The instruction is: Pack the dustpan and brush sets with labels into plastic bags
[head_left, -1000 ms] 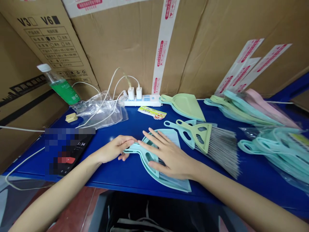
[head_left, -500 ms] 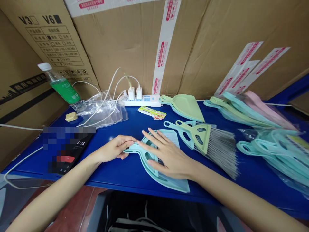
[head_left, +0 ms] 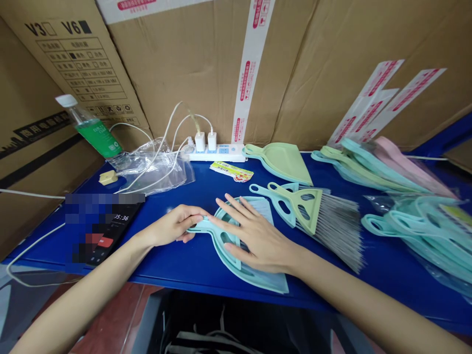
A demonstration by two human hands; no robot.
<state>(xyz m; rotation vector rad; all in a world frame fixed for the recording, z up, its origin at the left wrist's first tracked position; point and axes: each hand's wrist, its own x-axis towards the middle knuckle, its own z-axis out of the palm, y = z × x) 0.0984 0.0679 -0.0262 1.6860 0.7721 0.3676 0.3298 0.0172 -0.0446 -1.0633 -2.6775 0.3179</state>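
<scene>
A light-blue dustpan [head_left: 254,282] lies on the blue table with a light-blue hand brush [head_left: 233,259] nested in it. My left hand [head_left: 176,225] is closed around the handle end of the pair, thumb and fingers pinching it. Flat over the brush, my right hand [head_left: 254,236] rests with fingers spread; it covers much of the brush head. Just right of it are two loose brushes, a green one [head_left: 313,216] overlapping a blue one [head_left: 285,211], with grey bristles pointing right. Behind them sits a green dustpan [head_left: 287,160] stacked on a blue one.
Bagged dustpan sets [head_left: 416,221] and more sets [head_left: 372,169] lie at the right. Along the back runs a power strip [head_left: 228,152] with white cables. A colourful label [head_left: 232,171], clear plastic bag [head_left: 158,169], tilted bottle [head_left: 98,137] and phone [head_left: 114,231] are also on the table.
Both hands keep the same hold on the dustpan and brush. The view has shifted very slightly, and the phone's timer reads one second more.
</scene>
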